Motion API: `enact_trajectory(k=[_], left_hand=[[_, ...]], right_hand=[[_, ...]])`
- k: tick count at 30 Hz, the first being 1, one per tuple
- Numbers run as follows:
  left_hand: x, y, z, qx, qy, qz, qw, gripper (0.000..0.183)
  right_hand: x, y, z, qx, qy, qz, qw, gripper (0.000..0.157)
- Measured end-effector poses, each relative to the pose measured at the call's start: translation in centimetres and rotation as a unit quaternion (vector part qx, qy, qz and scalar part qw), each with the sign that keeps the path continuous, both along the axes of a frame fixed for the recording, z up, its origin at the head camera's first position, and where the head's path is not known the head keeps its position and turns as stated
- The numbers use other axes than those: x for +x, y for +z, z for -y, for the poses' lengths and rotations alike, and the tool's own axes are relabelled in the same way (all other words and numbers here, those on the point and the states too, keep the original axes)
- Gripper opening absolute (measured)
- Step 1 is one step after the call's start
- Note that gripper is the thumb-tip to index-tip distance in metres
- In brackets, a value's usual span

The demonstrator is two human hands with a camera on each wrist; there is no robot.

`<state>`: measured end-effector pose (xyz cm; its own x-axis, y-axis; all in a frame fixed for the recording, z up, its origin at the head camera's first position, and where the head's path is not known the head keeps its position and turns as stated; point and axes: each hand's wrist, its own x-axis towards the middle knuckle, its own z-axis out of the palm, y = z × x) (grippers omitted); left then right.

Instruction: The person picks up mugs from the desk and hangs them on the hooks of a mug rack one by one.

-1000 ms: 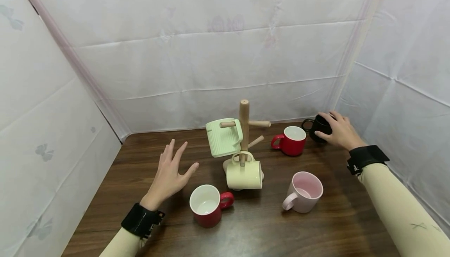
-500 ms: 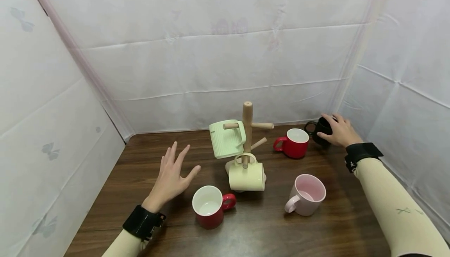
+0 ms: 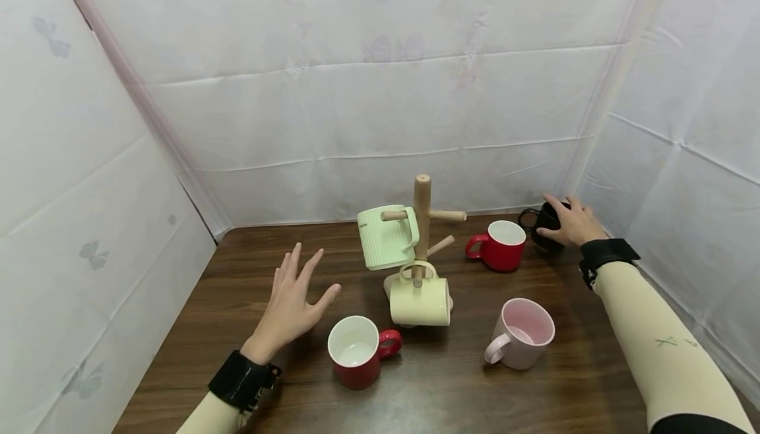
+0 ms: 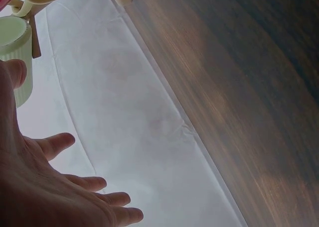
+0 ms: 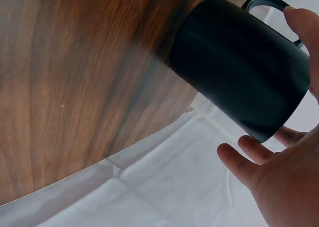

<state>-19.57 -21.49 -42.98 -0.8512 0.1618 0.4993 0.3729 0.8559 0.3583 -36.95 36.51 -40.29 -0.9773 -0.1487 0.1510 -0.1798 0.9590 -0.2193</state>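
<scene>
At the back right corner, my right hand (image 3: 574, 224) grips a black mug (image 3: 546, 231) from above near its rim. In the right wrist view, the black mug (image 5: 234, 67) has my thumb near its handle and the other fingers at the rim's far side. My left hand (image 3: 289, 305) hovers at the left with spread fingers, holding nothing. Nearest to it is a dark red mug (image 3: 358, 371) with a white inside, its handle pointing right. A wooden mug tree (image 3: 422, 203) carries a ribbed pale green mug (image 3: 386, 249) and, lower down, a cream yellow mug (image 3: 418, 305).
Beside the black mug stands a bright red mug (image 3: 501, 252), handle to the left. A pink mug (image 3: 521, 348) stands right of the mug tree. Bare pegs (image 3: 448, 216) jut from the tree's right side. White cloth walls (image 3: 356, 111) close off the wooden table (image 3: 249, 252).
The head view has shifted slightly, so everything sits a little lower and further right. My right hand stays at the black mug; the left hand keeps its spread pose.
</scene>
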Motion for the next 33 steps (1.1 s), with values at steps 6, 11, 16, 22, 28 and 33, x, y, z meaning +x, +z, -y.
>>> enact_trajectory(k=[6,11,16,22,28,33], left_hand=[[0.1,-0.11,-0.01,0.0,0.0,-0.001,1.0,0.073],[0.11,-0.33,0.06,0.001,0.003,0.002,1.0,0.072],[0.23,-0.5,0.15,0.0,0.003,0.0,1.0,0.07],[0.15,-0.38,0.12,-0.001,-0.003,-0.008,1.0,0.07],[0.06,-0.41,0.0,-0.002,-0.004,-0.005,1.0,0.07],[0.13,-0.74,0.01,-0.005,-0.007,0.001,1.0,0.068]], right_hand=[[-0.35,0.11,0.26,0.005,0.003,0.021,1.0,0.091],[-0.56,0.35,0.3,0.008,-0.004,0.042,0.999,0.09],[-0.78,0.08,0.3,0.02,-0.009,0.048,0.999,0.084],[-0.86,0.09,0.63,0.019,-0.017,0.047,0.999,0.082],[-0.98,-0.07,0.65,0.024,-0.021,0.044,0.999,0.081],[-0.99,-0.33,0.6,0.026,-0.02,0.043,0.999,0.08]])
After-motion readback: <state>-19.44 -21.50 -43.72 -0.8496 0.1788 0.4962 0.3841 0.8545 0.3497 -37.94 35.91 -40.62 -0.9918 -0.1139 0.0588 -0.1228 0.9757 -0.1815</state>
